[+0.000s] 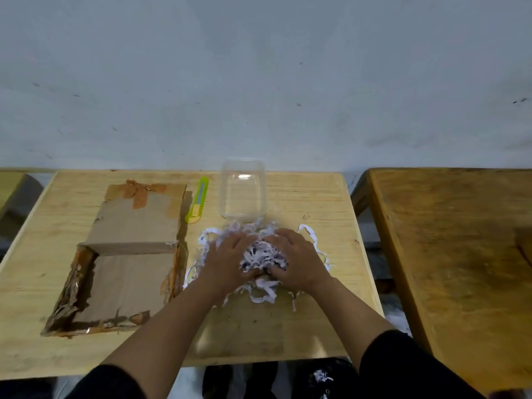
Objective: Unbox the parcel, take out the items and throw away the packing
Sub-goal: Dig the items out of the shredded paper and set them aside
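Observation:
A pile of white shredded paper packing (260, 254) lies on the wooden table (316, 203), just right of centre. My left hand (227, 259) and my right hand (296, 259) press in on the pile from either side, fingers curled over the shreds. The opened cardboard box (121, 263) lies flat at the left, its lid flap folded back, with torn brown tape along its edges. A clear plastic container (243, 194) stands empty beyond the paper, near the table's far edge.
A green and yellow utility knife (198, 204) lies between the box and the container. A second, darker wooden table (460, 254) stands to the right across a narrow gap. A few paper shreds (322, 377) lie below the table's near edge. A pale wall rises behind.

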Action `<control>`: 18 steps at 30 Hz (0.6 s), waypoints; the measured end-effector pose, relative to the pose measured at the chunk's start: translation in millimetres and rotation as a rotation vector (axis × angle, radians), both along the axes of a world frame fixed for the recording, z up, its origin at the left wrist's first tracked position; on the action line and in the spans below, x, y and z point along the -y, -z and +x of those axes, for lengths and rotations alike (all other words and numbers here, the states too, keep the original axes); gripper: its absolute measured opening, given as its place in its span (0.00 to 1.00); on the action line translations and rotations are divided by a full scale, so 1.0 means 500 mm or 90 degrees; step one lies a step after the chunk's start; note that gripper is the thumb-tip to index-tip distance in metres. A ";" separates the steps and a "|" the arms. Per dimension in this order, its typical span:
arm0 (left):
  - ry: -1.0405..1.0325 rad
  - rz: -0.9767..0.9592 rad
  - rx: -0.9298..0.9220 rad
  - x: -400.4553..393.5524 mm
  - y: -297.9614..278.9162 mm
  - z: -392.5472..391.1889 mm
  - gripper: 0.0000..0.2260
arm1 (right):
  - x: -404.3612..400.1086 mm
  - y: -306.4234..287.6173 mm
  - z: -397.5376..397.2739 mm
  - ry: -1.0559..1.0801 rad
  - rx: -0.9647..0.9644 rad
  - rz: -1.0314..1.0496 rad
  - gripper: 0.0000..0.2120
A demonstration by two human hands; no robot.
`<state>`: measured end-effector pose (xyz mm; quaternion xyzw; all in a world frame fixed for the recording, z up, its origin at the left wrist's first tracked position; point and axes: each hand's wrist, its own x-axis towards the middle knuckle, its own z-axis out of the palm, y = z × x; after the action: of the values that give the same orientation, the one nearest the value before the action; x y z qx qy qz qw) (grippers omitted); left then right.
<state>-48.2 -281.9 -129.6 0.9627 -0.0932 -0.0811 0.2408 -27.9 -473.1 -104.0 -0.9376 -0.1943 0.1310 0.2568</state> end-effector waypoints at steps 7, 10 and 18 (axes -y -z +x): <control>-0.053 -0.024 -0.087 -0.020 -0.018 0.027 0.19 | 0.014 0.002 0.025 0.084 -0.065 0.046 0.17; -0.071 -0.020 -0.092 -0.031 -0.013 0.032 0.21 | 0.008 0.003 0.035 0.085 -0.085 0.042 0.17; 0.011 -0.074 0.225 -0.023 -0.030 0.031 0.23 | 0.015 -0.017 0.063 0.051 -0.036 -0.005 0.25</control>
<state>-32.6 -270.3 -114.5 0.9456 -0.1467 0.0931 0.2752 3.8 -480.5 -95.5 -0.9414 -0.1489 0.1479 0.2639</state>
